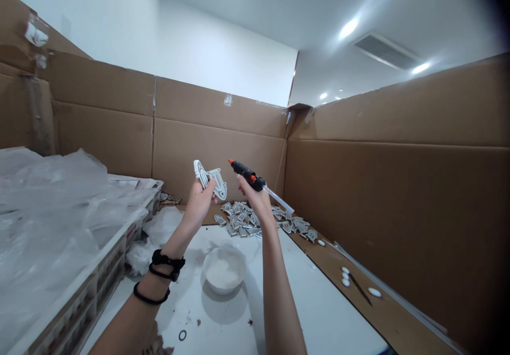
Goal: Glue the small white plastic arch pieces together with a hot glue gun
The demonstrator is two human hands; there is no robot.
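My left hand (pixel 201 201) is closed on a pale plastic piece (pixel 216 183) with a pointed, slotted shape, raised above the table. A second white part (pixel 199 171) sticks out at its left; whether the two are joined I cannot tell. In my right hand (pixel 255 195) is a black hot glue gun (pixel 247 174), its orange tip pointing left toward the piece, apart from it. A clear glue stick (pixel 279 200) juts from the gun's rear. Beyond and below my hands lies a heap of similar pale pieces (pixel 243 218).
A white bowl (pixel 224 270) stands on the white table (pixel 319 296). White oval pieces (pixel 374 292) and a dark thin tool (pixel 360 289) lie along the right edge. Plastic bags (pixel 51 201) fill a crate (pixel 107 286) at left. Cardboard walls (pixel 219 142) enclose the table.
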